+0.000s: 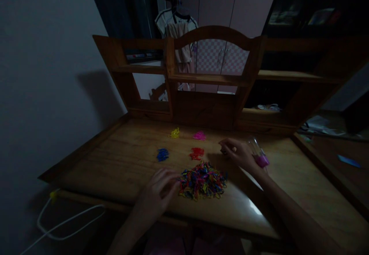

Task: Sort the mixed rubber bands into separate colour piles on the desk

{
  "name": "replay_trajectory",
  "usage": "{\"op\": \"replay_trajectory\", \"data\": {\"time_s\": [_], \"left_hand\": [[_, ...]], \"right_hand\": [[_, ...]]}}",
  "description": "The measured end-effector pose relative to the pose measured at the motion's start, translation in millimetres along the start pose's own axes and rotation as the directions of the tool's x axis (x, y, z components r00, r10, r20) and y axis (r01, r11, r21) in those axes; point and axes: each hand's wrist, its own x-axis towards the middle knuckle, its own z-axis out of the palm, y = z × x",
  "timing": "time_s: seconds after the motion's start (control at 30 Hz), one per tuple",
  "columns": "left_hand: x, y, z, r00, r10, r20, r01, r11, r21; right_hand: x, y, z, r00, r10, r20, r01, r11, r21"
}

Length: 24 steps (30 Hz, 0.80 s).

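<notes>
A heap of mixed-colour paper clips (203, 182) lies near the front of the wooden desk. At its left edge, my left hand (161, 186) has thumb and fingertips drawn together against the clips; what they pinch is too small to tell. Behind the heap on the right, my right hand (238, 153) is low over the desk, fingers curled above small dark pieces (223, 151) it partly hides. Single-colour groups lie beyond the heap: blue clips (162, 154), yellow clips (174, 133), pink clips (199, 135) and red clips (197, 153).
Right of my right hand, a clear plastic container (255, 145) with a purple end lies on the desk (115, 155). A wooden shelf unit (207, 79) rises along the back. A white cable (72, 220) hangs at the front left. The room is dim.
</notes>
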Motion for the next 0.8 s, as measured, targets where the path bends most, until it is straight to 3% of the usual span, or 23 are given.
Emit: {"op": "replay_trajectory", "data": {"time_s": [0.17,0.33,0.57,0.8], "left_hand": [[12.9,17.3,23.1,0.998,0.039,0.05,-0.038,0.999,-0.034],[18.5,15.2,29.2,0.996,0.036,0.081,-0.033,0.999,-0.043],[21.9,-0.3,25.3,0.996,-0.059,0.059,0.066,0.991,-0.117],[43.3,4.1,28.5,0.961,-0.091,0.262,0.165,0.947,-0.275]], "right_hand": [[-4.7,-1.0,-4.6,0.98,0.002,0.198,-0.025,0.994,0.111],[-9.8,-2.9,-8.9,0.854,-0.037,0.518,-0.07,0.98,0.186],[-14.1,0.4,-16.3,0.813,-0.029,0.581,-0.091,0.98,0.176],[-13.8,-3.4,-14.6,0.78,-0.014,0.626,-0.086,0.988,0.129]]}}
